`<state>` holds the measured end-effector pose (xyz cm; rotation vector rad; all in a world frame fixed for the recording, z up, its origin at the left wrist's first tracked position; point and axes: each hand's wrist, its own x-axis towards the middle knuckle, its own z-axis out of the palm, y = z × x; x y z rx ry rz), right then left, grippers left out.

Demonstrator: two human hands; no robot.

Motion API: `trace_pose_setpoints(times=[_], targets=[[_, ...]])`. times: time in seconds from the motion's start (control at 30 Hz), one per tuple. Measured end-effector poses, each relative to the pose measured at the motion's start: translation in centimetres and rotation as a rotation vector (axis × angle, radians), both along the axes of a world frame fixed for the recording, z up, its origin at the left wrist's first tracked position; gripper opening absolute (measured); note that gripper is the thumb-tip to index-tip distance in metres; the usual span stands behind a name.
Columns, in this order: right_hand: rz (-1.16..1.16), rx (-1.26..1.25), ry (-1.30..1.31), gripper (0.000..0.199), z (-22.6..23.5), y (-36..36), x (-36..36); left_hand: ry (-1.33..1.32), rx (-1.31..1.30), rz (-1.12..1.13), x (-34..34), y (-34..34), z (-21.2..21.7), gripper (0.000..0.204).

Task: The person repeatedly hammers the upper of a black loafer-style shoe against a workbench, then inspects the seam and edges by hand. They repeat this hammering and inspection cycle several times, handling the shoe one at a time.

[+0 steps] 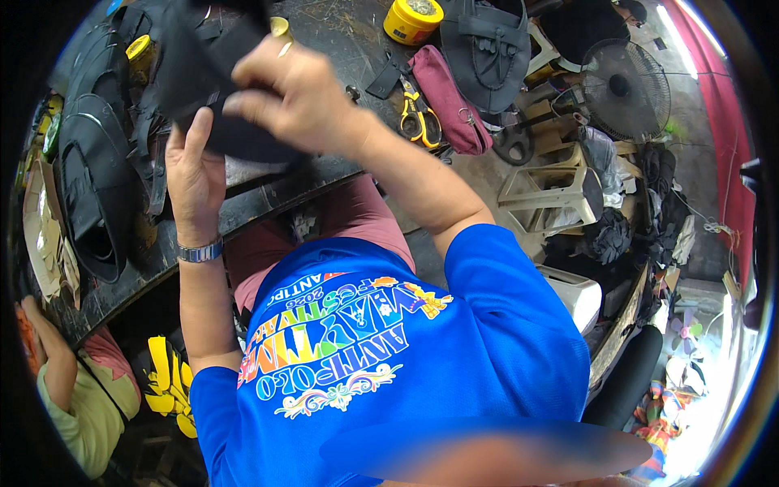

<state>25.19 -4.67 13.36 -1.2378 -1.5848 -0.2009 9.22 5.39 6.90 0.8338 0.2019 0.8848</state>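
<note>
Over the table's edge is a dark, leather-like black piece (191, 77), blurred in part. My left hand (195, 166), a metal-banded watch at its wrist, grips the lower edge of this piece with the thumb on top. To its right, my right hand (296, 97) is held over the same piece with curled fingers, smeared by motion. What its fingertips pinch, if anything, cannot be made out. Right of that hand lie yellow-and-black scissors (419, 122) beside a maroon zipped pouch (450, 97). A yellow tub (412, 23) stands farther back.
Black bags (93, 174) crowd the dark table's left side near another yellow tub (139, 50). A black bag (487, 53) lies at the back right. Off the table are a fan (625, 89) and a pale stool (560, 191). Another person's arm (57, 357) shows at lower left.
</note>
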Motion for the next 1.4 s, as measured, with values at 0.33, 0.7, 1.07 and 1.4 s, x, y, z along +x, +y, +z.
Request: trace_pose_setpoints(times=[0.33, 0.7, 1.07, 1.4], targets=[[-0.507, -0.579, -0.139, 0.026, -4.7, -3.6, 13.4, -0.045, -0.519, -0.338, -4.3, -1.1, -7.6, 0.043], [-0.363, -0.731, -0.151, 0.017, -2.0, -6.2, 13.3, -0.141, -0.620, -0.498, -4.0, -2.2, -5.8, 0.044], [0.367, -0.631, 0.651, 0.010, -0.1, -6.9, -1.7, 0.117, -0.465, -0.355, -2.9, -5.4, -0.6, 0.031], [0.429, -0.625, 0.690, 0.012, -2.3, -6.8, -2.5, 0.191, -0.489, -0.333, -4.0, -5.4, -1.0, 0.026]])
